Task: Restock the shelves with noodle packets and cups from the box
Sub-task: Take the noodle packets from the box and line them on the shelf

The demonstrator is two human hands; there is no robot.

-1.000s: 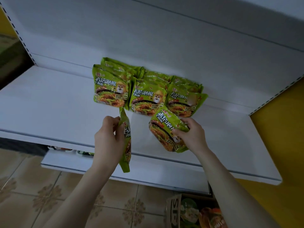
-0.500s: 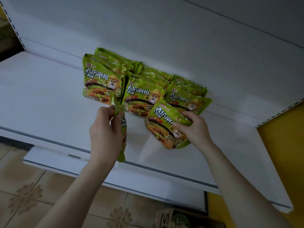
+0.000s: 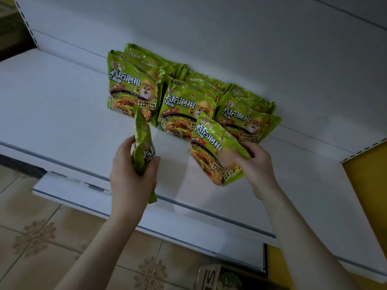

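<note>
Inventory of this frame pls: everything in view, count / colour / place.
shelved packets: three rows, exact count hidden, green, standing at the shelf's back
edge-on packet: one, green, before the left row
tilted packet: one, green, before the middle and right rows
shelf: one, white, centre
lower shelf: one, white, below
back panel: white, behind the rows
box: one, cardboard, bottom edge, contents unclear
floor: beige patterned tiles, lower left
wall: yellow, right
left hand: one, grips edge-on packet
right hand: one, grips tilted packet
</note>
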